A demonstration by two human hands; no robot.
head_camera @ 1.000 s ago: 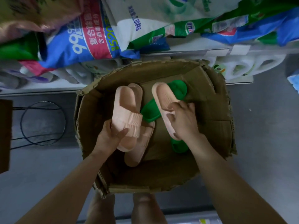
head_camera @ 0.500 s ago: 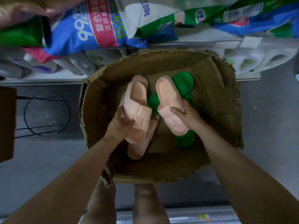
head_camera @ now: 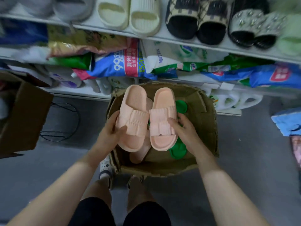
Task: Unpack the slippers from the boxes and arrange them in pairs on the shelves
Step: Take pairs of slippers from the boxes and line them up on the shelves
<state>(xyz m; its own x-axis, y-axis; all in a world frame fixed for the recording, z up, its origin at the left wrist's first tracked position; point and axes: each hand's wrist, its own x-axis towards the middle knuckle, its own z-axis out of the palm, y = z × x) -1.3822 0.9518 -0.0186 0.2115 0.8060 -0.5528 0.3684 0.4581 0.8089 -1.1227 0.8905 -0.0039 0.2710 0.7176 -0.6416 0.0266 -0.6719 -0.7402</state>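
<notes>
My left hand grips a peach slipper by its ruffled strap. My right hand grips a second peach slipper the same way. Both slippers are upright and side by side, touching, above the open cardboard box on the floor. A third peach slipper lies in the box under the left one. Green slippers lie in the box at the right, mostly hidden. Above, the top shelf carries pairs of cream slippers, patterned black slippers and studded slippers.
Detergent bags fill the middle shelf. White jugs stand on the bottom shelf at right. Another cardboard box sits at left, with a round wire stand beside it. My legs and feet stand just before the box.
Both hands lifted the peach slippers up out of the box and brought them together side by side. The view tilted upward, bringing the top shelf with slippers into sight.
</notes>
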